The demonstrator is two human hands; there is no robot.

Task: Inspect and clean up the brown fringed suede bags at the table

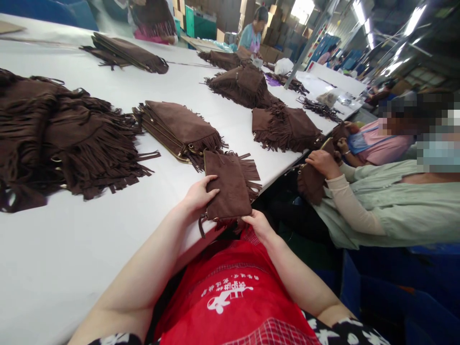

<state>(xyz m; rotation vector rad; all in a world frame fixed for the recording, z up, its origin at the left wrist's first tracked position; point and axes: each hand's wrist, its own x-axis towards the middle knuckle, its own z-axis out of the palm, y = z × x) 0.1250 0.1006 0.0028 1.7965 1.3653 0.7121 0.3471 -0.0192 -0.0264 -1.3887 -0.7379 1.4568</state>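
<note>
A brown fringed suede bag [228,184] is held up at the table's edge, its plain face toward me and its fringe spreading to the right. My left hand [201,195] grips its left side, thumb and a finger showing on the front. At the lower right corner, my right hand [259,225] pinches the bag; most of its fingers are behind. A short strap hangs from the bag's lower left. Just beyond lies a stack of similar fringed bags [179,124] with metal zips along their edges.
A large heap of brown fringed bags [68,129] covers the left of the white table [89,254]. More bags [283,125] lie farther along. Close on my right, a person in a green shirt [373,196] handles a brown bag [312,182]. Blue bins [388,287] stand at lower right.
</note>
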